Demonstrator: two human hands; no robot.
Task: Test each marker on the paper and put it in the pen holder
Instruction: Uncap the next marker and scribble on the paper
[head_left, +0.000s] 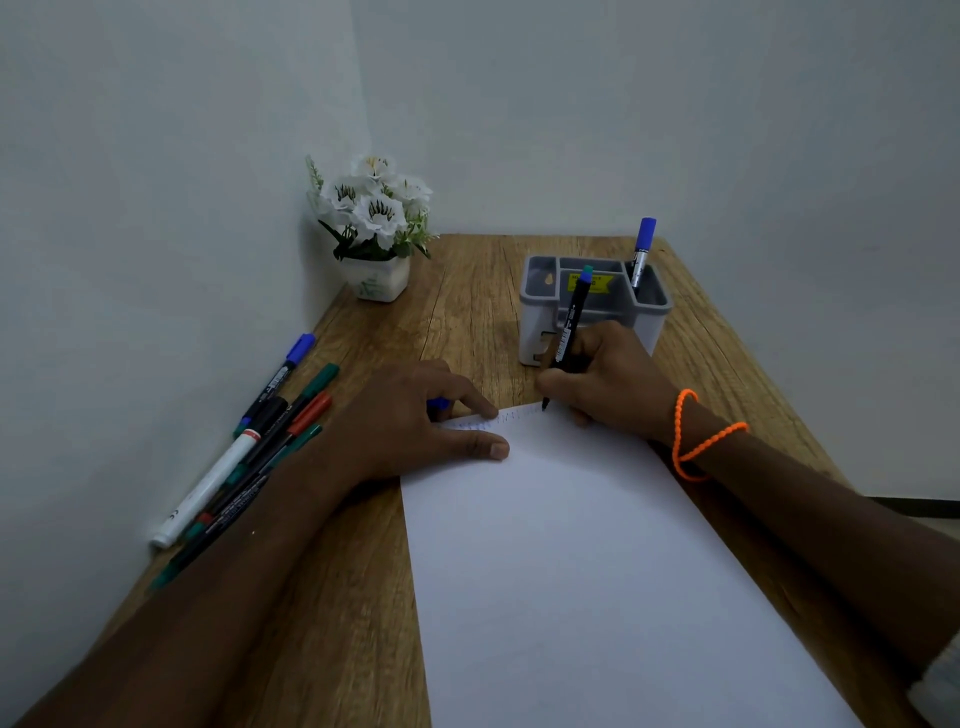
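Marker (570, 325) tip on paper (571, 545) at 12 o'clock edge | right hand (608, 376) pinches barrel low | left hand (415, 421) flat, pinching blue cap (438, 403) | light, stiff, slick; hold mid-barrel | pen holder (592, 306) beyond

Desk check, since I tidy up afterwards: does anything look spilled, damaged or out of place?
Nothing stands out. The untested markers lie in a loose, crisscrossed pile by the wall, one blue-capped marker stands in the pen holder, and the paper lies flat.
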